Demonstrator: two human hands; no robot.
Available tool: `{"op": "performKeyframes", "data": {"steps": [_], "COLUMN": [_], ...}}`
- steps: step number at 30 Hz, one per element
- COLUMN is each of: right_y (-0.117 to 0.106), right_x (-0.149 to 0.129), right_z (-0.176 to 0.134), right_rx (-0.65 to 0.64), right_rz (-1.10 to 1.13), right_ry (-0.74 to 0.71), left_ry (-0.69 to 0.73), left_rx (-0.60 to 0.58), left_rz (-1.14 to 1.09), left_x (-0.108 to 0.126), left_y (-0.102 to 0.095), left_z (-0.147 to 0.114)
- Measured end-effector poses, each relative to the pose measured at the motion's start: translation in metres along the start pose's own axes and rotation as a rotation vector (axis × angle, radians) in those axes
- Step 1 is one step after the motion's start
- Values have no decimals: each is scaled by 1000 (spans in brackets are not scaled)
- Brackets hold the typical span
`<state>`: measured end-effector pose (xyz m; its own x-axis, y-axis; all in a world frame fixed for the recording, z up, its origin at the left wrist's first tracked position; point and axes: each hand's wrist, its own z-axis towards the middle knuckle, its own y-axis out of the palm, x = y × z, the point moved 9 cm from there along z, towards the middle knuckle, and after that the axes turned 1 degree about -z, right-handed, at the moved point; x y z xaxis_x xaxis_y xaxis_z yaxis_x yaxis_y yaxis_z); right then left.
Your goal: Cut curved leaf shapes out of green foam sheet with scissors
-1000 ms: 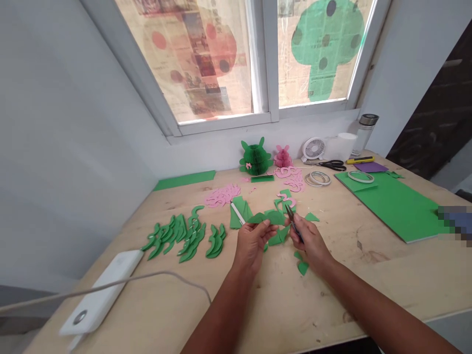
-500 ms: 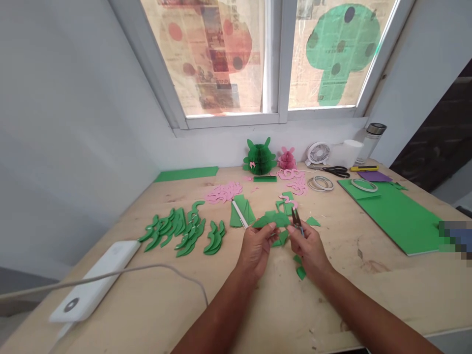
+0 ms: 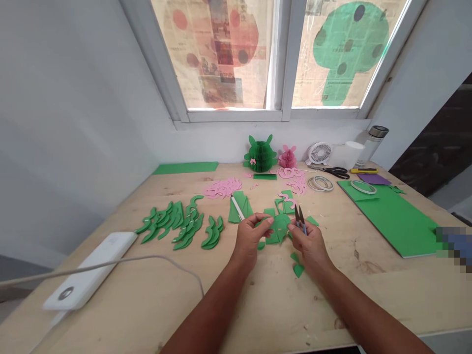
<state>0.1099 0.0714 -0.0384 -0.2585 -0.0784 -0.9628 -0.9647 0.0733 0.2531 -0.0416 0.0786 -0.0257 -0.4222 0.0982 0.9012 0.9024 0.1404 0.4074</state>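
Note:
My left hand (image 3: 251, 238) is closed, thumb and fingertips pinched at the left side of a curved green paper piece (image 3: 281, 222). Its right side reaches the fingertips of my right hand (image 3: 308, 242). That hand is wrapped round a pair of small snips (image 3: 300, 220), dark blades pointing up and slightly apart, with a bluish handle partly hidden in the fingers. Green paper scraps (image 3: 272, 237) lie beneath and around both hands. Beyond them a pink curved cutout (image 3: 286, 198) rests on green paper. A white pen (image 3: 238, 207) lies on green sheets beside my left hand.
Stacks of wavy green cutouts (image 3: 190, 226) and a pile of pink cutouts (image 3: 223, 188) lie to the left. A white power bank (image 3: 92, 268) and its cable (image 3: 147, 257) cross the left side. Tape rolls (image 3: 320, 183), black scissors (image 3: 337, 171) and a green board (image 3: 398, 221) lie right.
My left hand has turned, and the green piece now shows rounder between the hands. The snips' blades are more upright and further apart. The view has shifted slightly.

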Motion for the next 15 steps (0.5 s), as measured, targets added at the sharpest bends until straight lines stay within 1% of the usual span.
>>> {"op": "performKeyframes", "data": {"steps": [3, 7, 11, 15], "right_y": [0, 1, 4, 14], "right_x": [-1, 1, 0, -7], "right_z": [-1, 0, -1, -6], "right_rx": [-18, -39, -60, -139], "right_rz": [-61, -146, -165, -97], "right_ry": [-10, -9, -8, -21], "left_ry": [39, 30, -9, -53], "left_rx": [-36, -67, -101, -49], "left_rz": [181, 283, 256, 117], "left_x": [8, 10, 4, 0], "left_y": [2, 4, 6, 1], "left_z": [0, -1, -1, 0]}}
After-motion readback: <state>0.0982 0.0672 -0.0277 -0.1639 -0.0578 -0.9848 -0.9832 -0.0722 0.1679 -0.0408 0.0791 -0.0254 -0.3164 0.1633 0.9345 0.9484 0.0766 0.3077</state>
